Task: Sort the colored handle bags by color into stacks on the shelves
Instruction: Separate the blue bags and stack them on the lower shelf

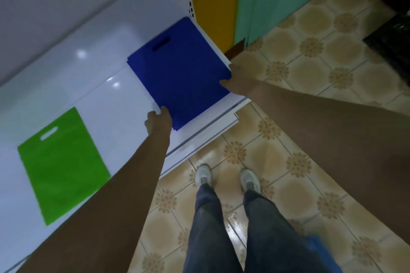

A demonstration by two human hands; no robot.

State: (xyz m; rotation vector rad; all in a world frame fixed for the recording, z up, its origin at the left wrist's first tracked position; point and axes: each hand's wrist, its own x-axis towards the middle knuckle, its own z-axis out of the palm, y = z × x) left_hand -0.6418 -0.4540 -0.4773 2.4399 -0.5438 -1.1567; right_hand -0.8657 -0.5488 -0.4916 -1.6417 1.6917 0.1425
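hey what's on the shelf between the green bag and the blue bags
Only bare white shelf lies between the green bag and the blue bags, as the head view shows.

Both forearms (124,184) are bare, without sleeves. Dark blue jeans (213,228) cover the legs. Light grey sneakers (204,174) with laces.

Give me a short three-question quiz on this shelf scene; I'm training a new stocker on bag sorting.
1. True or false: the green bag lies on top of the blue bags.
2. Which hands touch the blue bags? A) left hand only B) right hand only C) both
3. Fill in: both bag colors lie on the white ____.

Key: 1 false, they lie apart; 2 C; 3 shelf.
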